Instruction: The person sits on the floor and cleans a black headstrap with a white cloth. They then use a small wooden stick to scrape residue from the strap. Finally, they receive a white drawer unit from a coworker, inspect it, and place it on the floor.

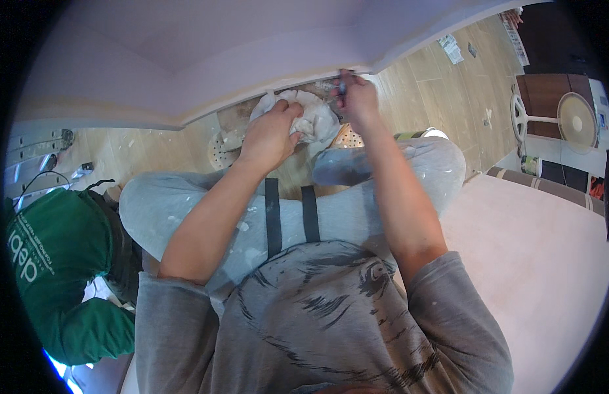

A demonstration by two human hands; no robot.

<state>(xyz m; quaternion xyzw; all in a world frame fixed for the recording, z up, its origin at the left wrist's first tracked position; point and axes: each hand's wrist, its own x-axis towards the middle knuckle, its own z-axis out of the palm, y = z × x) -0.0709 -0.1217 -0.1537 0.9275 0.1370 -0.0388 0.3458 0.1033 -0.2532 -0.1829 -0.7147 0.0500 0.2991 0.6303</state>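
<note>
My left hand (272, 134) is closed on a crumpled white cloth (317, 119), which bunches up below its fingers near the foot of the pale wall (252, 46). Up at the wall's bottom edge is my right hand (359, 103), its fingers wrapped round a small dark tool (344, 84). Motion blur and the fingers hide the tool's kind. Beneath both hands, a stained brownish patch (235, 118) shows on the floor beside the wall. My legs are bent, one to each side of the cloth.
A person in a green top (68, 243) bends close on my left. Perforated pale clogs (220, 152) are on my feet. Beyond my right knee stands a white-rimmed bucket (433, 133). A fan (577, 123) and scraps of paper (451, 49) lie farther right on the wood-look floor (436, 92).
</note>
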